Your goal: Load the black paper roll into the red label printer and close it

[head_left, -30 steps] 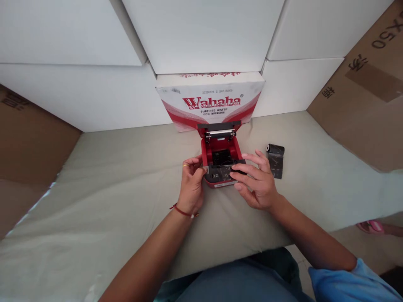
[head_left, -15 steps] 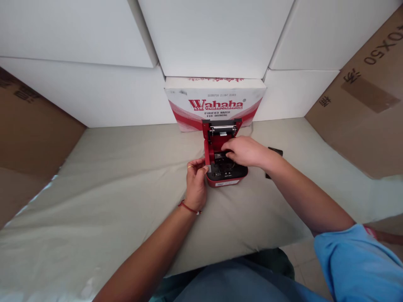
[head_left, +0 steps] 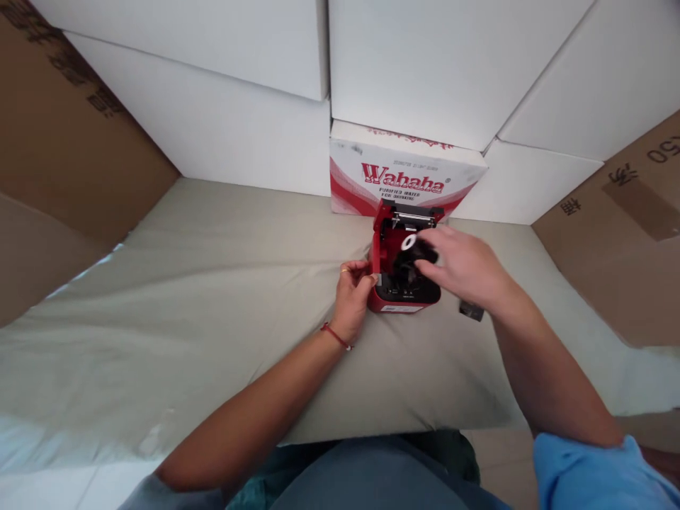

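Observation:
A small red label printer (head_left: 393, 301) stands on the cloth-covered table with its lid (head_left: 409, 211) tipped open at the back. My left hand (head_left: 353, 297) grips the printer's left side, fingers curled against it. My right hand (head_left: 462, 265) hovers over the open compartment, fingers pinched on a small dark roll (head_left: 413, 248) with a white core end. A dark strip of label material (head_left: 471, 309) lies on the cloth just right of the printer, mostly hidden under my right wrist.
A white and red "Wahaha" carton (head_left: 404, 173) stands right behind the printer. White boxes (head_left: 223, 120) stack along the back. Brown cardboard boxes (head_left: 69, 134) flank the left, and another brown carton (head_left: 621, 227) closes the right. A grey-green cloth (head_left: 212, 297) covers the table.
My right hand went from the printer's front edge into the compartment and now lifts a dark roll out of it. The view swung left. My left hand stayed on the printer's side.

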Action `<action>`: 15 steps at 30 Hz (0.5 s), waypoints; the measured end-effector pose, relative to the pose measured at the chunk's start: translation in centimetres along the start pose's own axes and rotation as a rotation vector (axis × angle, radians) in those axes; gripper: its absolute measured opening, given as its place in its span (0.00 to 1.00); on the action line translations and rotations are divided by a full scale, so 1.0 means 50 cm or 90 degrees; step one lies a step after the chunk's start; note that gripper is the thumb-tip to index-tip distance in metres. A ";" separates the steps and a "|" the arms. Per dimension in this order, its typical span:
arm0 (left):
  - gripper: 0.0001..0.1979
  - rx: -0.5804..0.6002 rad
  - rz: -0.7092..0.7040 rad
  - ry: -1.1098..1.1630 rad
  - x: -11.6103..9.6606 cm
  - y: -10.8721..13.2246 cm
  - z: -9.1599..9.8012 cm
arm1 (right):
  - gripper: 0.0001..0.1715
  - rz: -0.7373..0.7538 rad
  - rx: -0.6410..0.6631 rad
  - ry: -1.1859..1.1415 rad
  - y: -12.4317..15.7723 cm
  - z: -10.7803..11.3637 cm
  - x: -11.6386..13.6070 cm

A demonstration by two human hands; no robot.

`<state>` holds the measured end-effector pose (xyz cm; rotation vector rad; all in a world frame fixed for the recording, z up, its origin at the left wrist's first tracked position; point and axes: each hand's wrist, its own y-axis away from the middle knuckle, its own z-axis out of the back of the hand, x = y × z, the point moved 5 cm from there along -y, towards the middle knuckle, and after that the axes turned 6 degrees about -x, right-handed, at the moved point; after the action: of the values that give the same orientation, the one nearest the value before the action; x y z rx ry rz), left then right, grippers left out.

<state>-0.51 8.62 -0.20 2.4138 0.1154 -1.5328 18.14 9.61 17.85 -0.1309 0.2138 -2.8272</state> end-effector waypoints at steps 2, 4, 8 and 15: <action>0.19 0.006 -0.002 0.006 -0.002 0.001 -0.002 | 0.28 -0.049 -0.090 -0.058 0.045 0.034 -0.073; 0.19 0.009 0.001 0.004 -0.003 0.001 -0.004 | 0.30 -0.152 -0.111 -0.053 0.070 0.034 -0.159; 0.19 -0.006 0.002 -0.016 -0.003 -0.002 -0.003 | 0.22 -0.233 0.045 -0.110 0.052 -0.083 -0.260; 0.19 -0.006 0.002 -0.018 -0.002 -0.006 -0.003 | 0.30 -0.237 0.008 -0.196 0.062 -0.198 -0.298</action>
<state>-0.47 8.98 -0.10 2.3831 0.1115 -1.5615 32.10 12.53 6.60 -0.6611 0.1117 -3.1164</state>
